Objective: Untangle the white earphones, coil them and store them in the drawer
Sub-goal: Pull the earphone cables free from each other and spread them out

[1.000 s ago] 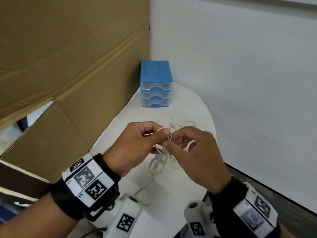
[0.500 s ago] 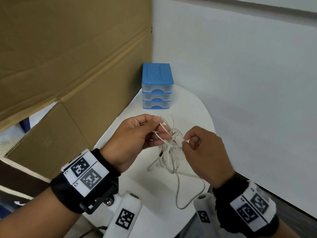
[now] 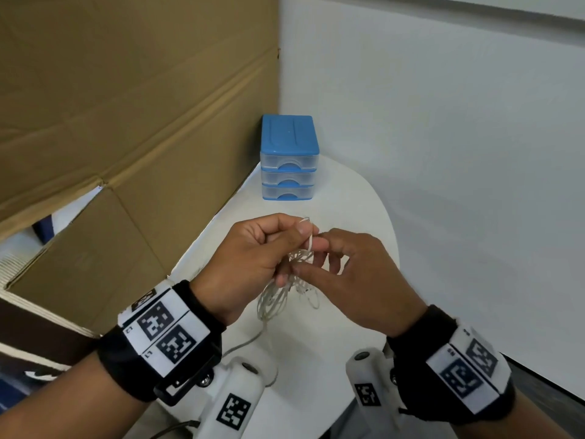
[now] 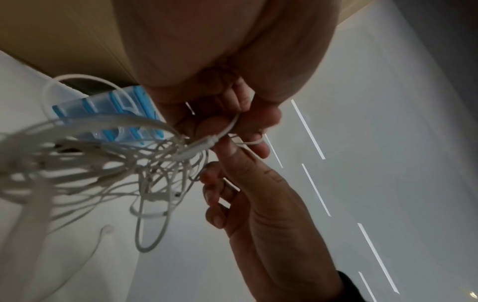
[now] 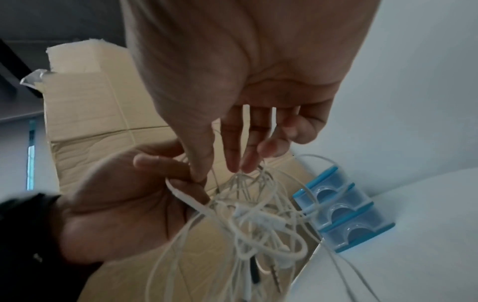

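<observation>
Closing in again — right hand [image 3: 364,280] meeting left hand [image 3: 253,258] at earphones [image 3: 285,293].

Both forearms were bare. Each wrist wore a black band [image 3: 126,359] with white panels of square black-and-white markers [image 3: 164,334]; white camera housings [image 3: 234,397], likewise marked, sat beneath, screws visible.

- The left hand [image 4: 232,67] fills the top of the view, its fingers curled and pinching a strand of the white earphones [image 4: 108,163].
- The right hand [image 4: 258,204] comes up from below, its thumb touching the same strand just beside the left fingertips.
- The tangle of loops hangs away from both hands, blurred at its far side.
- Beyond the tangle stands the blue drawer unit [image 4: 103,114] on the white table [image 4: 181,255].
</observation>
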Action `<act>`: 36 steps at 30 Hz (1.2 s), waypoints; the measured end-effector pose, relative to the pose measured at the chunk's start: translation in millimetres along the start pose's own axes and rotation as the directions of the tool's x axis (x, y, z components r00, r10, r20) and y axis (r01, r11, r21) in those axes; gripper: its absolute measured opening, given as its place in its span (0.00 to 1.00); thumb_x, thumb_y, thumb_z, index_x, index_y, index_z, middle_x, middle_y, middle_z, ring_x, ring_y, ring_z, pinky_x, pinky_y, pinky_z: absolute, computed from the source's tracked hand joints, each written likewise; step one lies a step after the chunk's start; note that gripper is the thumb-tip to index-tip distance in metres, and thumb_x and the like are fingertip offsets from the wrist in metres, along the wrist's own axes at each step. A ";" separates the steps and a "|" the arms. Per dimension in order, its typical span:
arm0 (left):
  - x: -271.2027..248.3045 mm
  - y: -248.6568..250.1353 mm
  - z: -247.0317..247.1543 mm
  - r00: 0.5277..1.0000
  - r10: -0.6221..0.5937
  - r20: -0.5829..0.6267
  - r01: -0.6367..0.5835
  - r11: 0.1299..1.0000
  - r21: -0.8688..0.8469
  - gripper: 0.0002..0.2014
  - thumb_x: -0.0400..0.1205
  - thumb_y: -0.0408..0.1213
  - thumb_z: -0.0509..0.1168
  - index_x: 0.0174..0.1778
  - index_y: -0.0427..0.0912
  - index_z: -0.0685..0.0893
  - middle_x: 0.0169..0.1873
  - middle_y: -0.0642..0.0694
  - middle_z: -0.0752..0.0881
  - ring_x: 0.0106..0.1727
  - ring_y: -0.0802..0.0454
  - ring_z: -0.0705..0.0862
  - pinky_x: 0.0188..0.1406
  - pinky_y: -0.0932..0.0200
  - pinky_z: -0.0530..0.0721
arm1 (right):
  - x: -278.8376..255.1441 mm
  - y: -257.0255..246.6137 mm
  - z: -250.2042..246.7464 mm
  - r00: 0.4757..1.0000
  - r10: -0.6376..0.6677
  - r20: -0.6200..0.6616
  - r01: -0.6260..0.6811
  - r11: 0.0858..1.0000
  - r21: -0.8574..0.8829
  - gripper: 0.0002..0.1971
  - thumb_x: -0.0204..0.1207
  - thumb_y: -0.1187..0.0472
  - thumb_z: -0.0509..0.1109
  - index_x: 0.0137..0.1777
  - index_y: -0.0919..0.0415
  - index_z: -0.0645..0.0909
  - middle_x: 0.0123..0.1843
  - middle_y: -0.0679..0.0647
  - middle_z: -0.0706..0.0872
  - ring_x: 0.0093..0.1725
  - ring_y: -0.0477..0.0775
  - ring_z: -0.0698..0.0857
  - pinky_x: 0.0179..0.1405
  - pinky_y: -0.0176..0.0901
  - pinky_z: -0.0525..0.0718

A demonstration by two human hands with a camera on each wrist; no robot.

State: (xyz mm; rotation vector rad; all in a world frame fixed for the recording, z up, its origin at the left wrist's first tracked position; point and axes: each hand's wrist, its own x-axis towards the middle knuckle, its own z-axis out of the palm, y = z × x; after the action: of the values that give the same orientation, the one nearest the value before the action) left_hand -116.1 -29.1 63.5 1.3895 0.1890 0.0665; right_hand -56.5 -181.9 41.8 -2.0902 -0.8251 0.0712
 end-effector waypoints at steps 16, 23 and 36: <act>4.7 -30.7 -6.6 0.994 0.077 0.074 -0.103 0.885 0.454 0.05 0.72 0.39 0.78 0.40 0.52 0.92 0.40 0.54 0.92 0.23 0.57 0.68 0.29 0.53 0.72 | 8.0 -12.2 -27.4 0.996 0.016 -0.092 0.019 0.929 0.370 0.07 0.78 0.63 0.73 0.40 0.63 0.89 0.37 0.54 0.91 0.35 0.50 0.87 0.34 0.34 0.81; 9.3 -31.8 -13.8 0.996 0.086 0.005 -0.079 0.886 0.457 0.04 0.72 0.38 0.78 0.41 0.45 0.92 0.37 0.51 0.92 0.18 0.65 0.73 0.26 0.72 0.71 | 14.0 -32.0 -53.6 0.990 0.031 -0.139 0.055 0.817 0.574 0.10 0.83 0.68 0.65 0.41 0.72 0.73 0.28 0.56 0.85 0.33 0.57 0.89 0.44 0.53 0.91; 9.4 -23.6 -20.6 0.973 -0.118 0.198 0.102 0.991 0.087 0.07 0.70 0.35 0.71 0.41 0.43 0.93 0.35 0.43 0.85 0.20 0.56 0.72 0.27 0.65 0.77 | 8.4 -2.5 -45.6 0.968 0.000 0.249 0.052 0.978 -0.200 0.04 0.76 0.52 0.75 0.42 0.48 0.91 0.32 0.39 0.87 0.35 0.40 0.83 0.36 0.26 0.74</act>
State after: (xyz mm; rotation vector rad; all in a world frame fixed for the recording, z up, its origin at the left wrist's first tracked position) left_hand -111.9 -11.9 36.0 1.4495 0.0991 -0.1760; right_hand -36.1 -208.2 74.2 -2.2946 -1.0481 0.2476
